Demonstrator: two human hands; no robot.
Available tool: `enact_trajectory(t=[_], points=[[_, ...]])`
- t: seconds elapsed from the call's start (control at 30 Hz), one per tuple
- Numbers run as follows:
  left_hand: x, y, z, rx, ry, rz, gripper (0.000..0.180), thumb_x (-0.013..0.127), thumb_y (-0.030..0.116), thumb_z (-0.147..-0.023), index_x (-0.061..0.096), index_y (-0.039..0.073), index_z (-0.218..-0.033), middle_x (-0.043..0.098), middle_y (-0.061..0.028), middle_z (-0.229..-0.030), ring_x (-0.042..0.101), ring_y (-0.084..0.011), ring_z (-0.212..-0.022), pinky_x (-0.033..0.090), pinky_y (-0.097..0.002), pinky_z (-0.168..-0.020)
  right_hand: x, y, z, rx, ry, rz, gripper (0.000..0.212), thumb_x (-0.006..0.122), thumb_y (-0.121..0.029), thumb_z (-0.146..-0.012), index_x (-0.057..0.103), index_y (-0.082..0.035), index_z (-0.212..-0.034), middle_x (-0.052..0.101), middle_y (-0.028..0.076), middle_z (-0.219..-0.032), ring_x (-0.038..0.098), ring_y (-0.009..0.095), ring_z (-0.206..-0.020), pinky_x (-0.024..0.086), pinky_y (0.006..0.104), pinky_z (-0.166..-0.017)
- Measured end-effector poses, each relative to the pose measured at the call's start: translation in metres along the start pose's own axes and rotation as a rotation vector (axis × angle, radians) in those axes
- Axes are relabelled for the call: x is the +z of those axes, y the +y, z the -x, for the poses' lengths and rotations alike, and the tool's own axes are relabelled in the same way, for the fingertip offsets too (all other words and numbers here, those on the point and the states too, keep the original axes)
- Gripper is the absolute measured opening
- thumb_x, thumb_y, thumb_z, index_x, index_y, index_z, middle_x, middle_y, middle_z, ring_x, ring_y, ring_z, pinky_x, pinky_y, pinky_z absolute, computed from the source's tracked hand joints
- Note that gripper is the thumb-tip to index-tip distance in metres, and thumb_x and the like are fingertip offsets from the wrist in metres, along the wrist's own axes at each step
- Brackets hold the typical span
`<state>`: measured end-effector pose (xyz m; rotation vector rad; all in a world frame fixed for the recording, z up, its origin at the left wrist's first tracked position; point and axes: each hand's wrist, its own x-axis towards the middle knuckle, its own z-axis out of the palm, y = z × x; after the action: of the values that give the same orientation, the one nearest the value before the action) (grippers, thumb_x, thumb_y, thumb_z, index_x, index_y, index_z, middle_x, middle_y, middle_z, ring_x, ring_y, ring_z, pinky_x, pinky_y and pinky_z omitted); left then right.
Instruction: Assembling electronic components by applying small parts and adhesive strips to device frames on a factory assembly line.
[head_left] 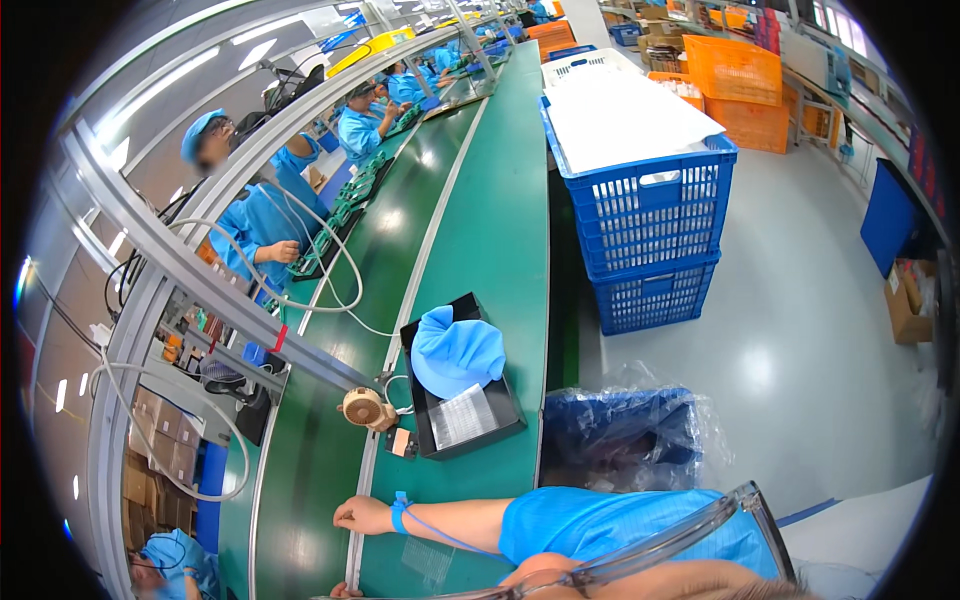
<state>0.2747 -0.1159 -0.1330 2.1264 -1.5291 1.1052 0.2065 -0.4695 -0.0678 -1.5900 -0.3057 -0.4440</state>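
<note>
My right hand [362, 515] rests at the metal rail along the green belt, its fingers loosely curled together with nothing visible in them. A blue wrist strap [400, 516] circles that wrist, and its cord runs back along the forearm to the blue sleeve. Only a small part of my left hand [345, 591] shows at the lower edge, next to the same rail; its grip is hidden. Beyond my right hand is a black tray [473, 440] holding a blue cloth cap [455, 352] and a printed paper in a clear sleeve [464, 417].
Near the tray stands a small tan fan [366, 409] on the rail. Blue crates [650, 220] are stacked beside the bench, with a plastic-lined blue bin [620, 430] closer. Metal frame posts [230, 290] and white cables overhang the belt. Co-workers in blue sit across it.
</note>
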Motion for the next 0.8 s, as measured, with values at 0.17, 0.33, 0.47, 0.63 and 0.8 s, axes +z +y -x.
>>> enact_trajectory(t=[0.17, 0.33, 0.47, 0.63, 0.8], points=[[0.003, 0.013, -0.002, 0.153, 0.049, -0.063, 0.029, 0.055, 0.017, -0.089, 0.066, -0.002, -0.107, 0.068, -0.0163, -0.098, 0.063, -0.0246, -0.090, 0.049, -0.0352, -0.083, 0.002, 0.001, 0.001, -0.004, 0.016, -0.028, 0.018, 0.060, -0.016, -0.084, 0.070, -0.004, -0.092, 0.070, 0.011, -0.083, 0.066, 0.024, -0.076, 0.052, 0.0333, -0.068], [0.005, 0.079, -0.035, -1.072, -0.099, 0.278, 0.026, 0.055, 0.014, -0.090, 0.066, -0.002, -0.106, 0.068, -0.0164, -0.097, 0.063, -0.0246, -0.088, 0.050, -0.0352, -0.082, -0.014, 0.006, 0.012, 0.092, -0.019, 0.003, 0.020, 0.059, -0.017, -0.087, 0.069, -0.004, -0.097, 0.070, 0.009, -0.088, 0.066, 0.021, -0.080, 0.052, 0.0305, -0.072], [-0.002, 0.079, -0.022, -1.062, -0.039, 0.252, 0.024, 0.056, 0.013, -0.090, 0.066, -0.002, -0.105, 0.068, -0.0139, -0.089, 0.063, -0.0221, -0.078, 0.051, -0.0334, -0.073, -0.006, -0.007, 0.010, 0.084, -0.064, 0.007, 0.020, 0.059, -0.017, -0.088, 0.069, -0.004, -0.099, 0.071, 0.009, -0.089, 0.066, 0.020, -0.081, 0.052, 0.0303, -0.072], [-0.001, 0.095, -0.037, -1.197, -0.009, 0.485, 0.022, 0.056, 0.013, -0.091, 0.064, -0.002, -0.104, 0.062, -0.0077, -0.074, 0.055, -0.0139, -0.059, 0.046, -0.0273, -0.054, -0.008, 0.000, 0.008, 0.108, -0.092, 0.015, 0.020, 0.059, -0.017, -0.089, 0.069, -0.004, -0.101, 0.071, 0.008, -0.092, 0.066, 0.019, -0.082, 0.052, 0.0300, -0.073], [-0.007, 0.117, -0.067, -1.160, 0.027, 0.486, 0.020, 0.054, 0.014, -0.094, 0.063, -0.001, -0.103, 0.060, -0.0055, -0.069, 0.052, -0.0101, -0.052, 0.043, -0.0253, -0.048, -0.011, -0.006, 0.010, 0.172, -0.104, 0.001, 0.021, 0.059, -0.018, -0.090, 0.068, -0.006, -0.104, 0.070, 0.007, -0.093, 0.065, 0.016, -0.083, 0.051, 0.0276, -0.073]])
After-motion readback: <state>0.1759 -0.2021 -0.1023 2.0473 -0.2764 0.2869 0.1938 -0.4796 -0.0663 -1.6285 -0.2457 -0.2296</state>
